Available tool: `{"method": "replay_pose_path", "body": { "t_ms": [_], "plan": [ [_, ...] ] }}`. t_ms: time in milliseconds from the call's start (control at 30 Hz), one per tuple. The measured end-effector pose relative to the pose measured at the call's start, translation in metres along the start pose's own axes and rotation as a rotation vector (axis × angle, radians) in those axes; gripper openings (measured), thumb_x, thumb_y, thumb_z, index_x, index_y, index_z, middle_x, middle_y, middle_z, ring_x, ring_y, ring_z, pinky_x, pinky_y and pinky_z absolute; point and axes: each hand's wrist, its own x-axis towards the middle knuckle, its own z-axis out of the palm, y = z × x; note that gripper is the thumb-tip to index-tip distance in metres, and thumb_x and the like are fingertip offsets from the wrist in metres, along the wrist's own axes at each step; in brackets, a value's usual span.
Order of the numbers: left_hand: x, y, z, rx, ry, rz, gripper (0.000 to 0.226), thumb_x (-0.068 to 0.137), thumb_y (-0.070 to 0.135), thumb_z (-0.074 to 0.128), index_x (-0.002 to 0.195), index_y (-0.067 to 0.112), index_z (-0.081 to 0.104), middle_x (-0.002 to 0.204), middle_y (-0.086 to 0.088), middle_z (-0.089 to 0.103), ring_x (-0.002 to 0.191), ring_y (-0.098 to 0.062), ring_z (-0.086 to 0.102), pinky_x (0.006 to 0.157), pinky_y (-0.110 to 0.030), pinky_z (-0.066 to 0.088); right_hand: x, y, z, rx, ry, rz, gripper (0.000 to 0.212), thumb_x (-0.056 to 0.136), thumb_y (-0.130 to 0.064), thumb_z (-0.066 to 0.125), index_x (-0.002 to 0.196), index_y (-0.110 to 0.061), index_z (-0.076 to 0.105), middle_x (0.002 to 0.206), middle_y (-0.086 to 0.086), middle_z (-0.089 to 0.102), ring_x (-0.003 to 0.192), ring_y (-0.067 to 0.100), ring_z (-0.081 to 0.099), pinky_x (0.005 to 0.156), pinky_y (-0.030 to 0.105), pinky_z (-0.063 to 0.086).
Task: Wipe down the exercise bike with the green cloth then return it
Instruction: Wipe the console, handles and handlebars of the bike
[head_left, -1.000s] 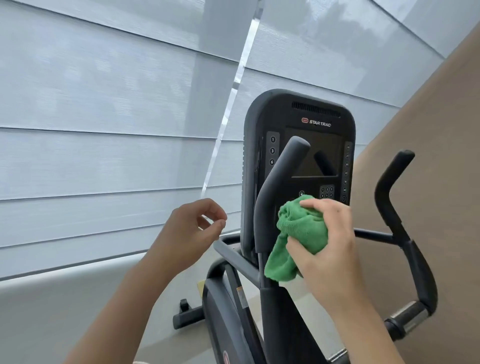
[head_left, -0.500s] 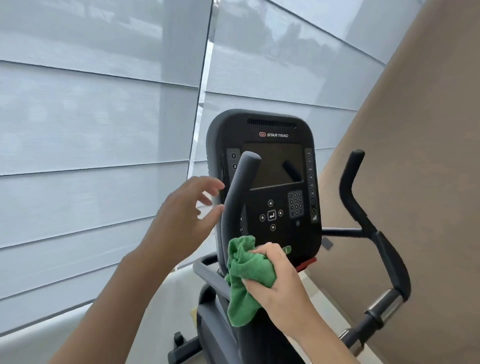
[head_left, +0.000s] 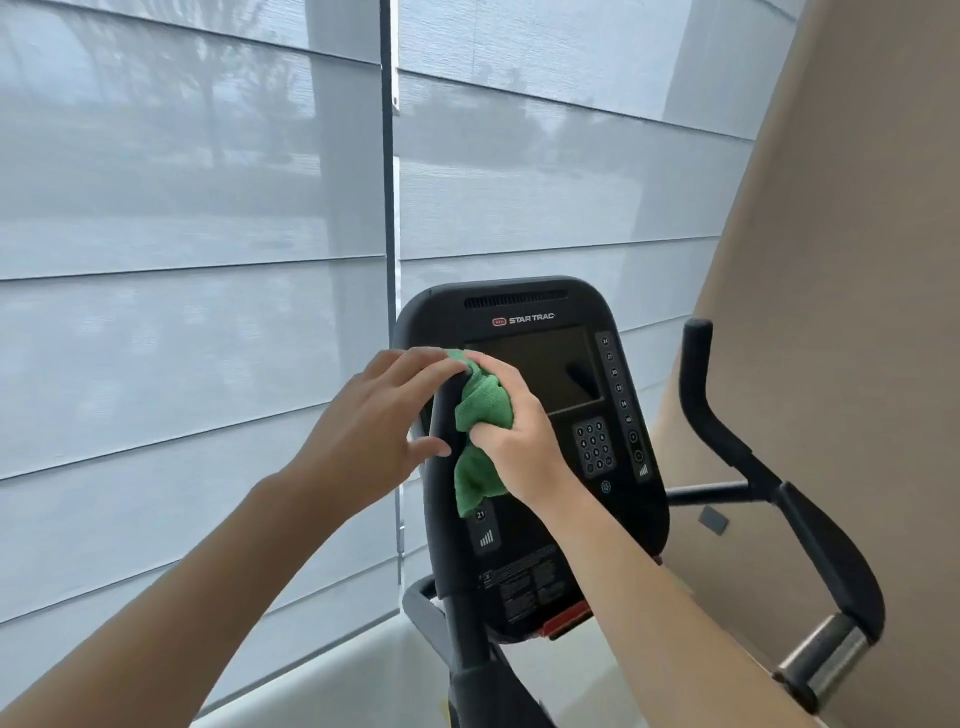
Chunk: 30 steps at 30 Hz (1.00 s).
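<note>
While the one green cloth (head_left: 480, 415) hangs bunched against the upright left handlebar (head_left: 441, 493), its length running down the bar, the right hand (head_left: 511, 431) grips it from the right and the left hand (head_left: 387, 415), fingers loosely spread, touches the bar top, with one console (head_left: 545, 374) just behind.

The right hand (head_left: 511, 441), gripping the bunched green microfibre cloth (head_left: 480, 421), climbed from the lower part of the black padded left handlebar post (head_left: 441, 499) to its rounded top end, so the cloth came to sit against the upper part of the post. The left hand (head_left: 374, 421), which had hovered clear of the bike with loosely curled fingers, moved in until its fingertips (head_left: 457, 366) touched the cloth at the post's tip and its thumb reached the post.
</note>
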Motion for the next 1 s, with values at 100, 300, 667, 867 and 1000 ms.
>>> {"method": "replay_pose_path", "body": {
  "t_ms": [100,300,667,867,1000],
  "plan": [
    [0.004,0.004,0.004,0.028,0.05,-0.016,0.087,0.062,0.027,0.098,0.14,0.023,0.058,0.135,0.009,0.059,0.118,-0.021,0.055,0.092,-0.043,0.054,-0.001,0.01,0.006,0.133,0.023,0.044,0.067,0.074,0.003,0.051,0.134,-0.022,0.065,0.114,0.003,0.074,0.105,0.015,0.069,0.094,0.032,0.057],
    [0.005,0.009,0.008,0.074,0.089,-0.065,0.082,0.059,0.018,0.098,0.133,0.024,0.063,0.129,0.011,0.063,0.115,-0.018,0.058,0.088,-0.033,0.049,-0.021,0.034,0.016,0.084,0.007,0.058,0.068,0.082,0.005,0.054,0.142,-0.026,0.058,0.118,-0.003,0.072,0.111,0.019,0.069,0.1,0.042,0.058],
    [0.001,0.016,0.01,0.079,0.078,-0.102,0.08,0.068,0.023,0.095,0.139,0.028,0.059,0.131,0.014,0.061,0.116,-0.017,0.062,0.09,-0.033,0.051,-0.062,0.057,-0.004,-0.363,-0.324,0.038,0.064,0.088,-0.003,0.055,0.149,-0.021,0.043,0.132,0.0,0.05,0.116,0.029,0.06,0.104,0.045,0.049],
    [0.001,0.018,0.01,0.08,0.061,-0.112,0.074,0.074,0.028,0.091,0.14,0.024,0.059,0.132,0.013,0.06,0.114,-0.017,0.062,0.09,-0.04,0.056,-0.009,0.052,-0.024,-0.205,-0.043,0.04,0.072,0.079,0.005,0.061,0.144,-0.024,0.05,0.135,-0.003,0.049,0.116,0.025,0.059,0.102,0.044,0.051],
    [0.0,0.02,0.012,0.1,0.063,-0.129,0.075,0.074,0.025,0.092,0.14,0.026,0.056,0.129,0.015,0.058,0.108,-0.013,0.063,0.084,-0.037,0.056,0.007,0.042,-0.01,-0.017,-0.196,-0.012,0.09,0.076,-0.001,0.066,0.158,-0.026,0.036,0.154,-0.007,0.038,0.143,0.017,0.041,0.118,0.04,0.042]
  ]
}}
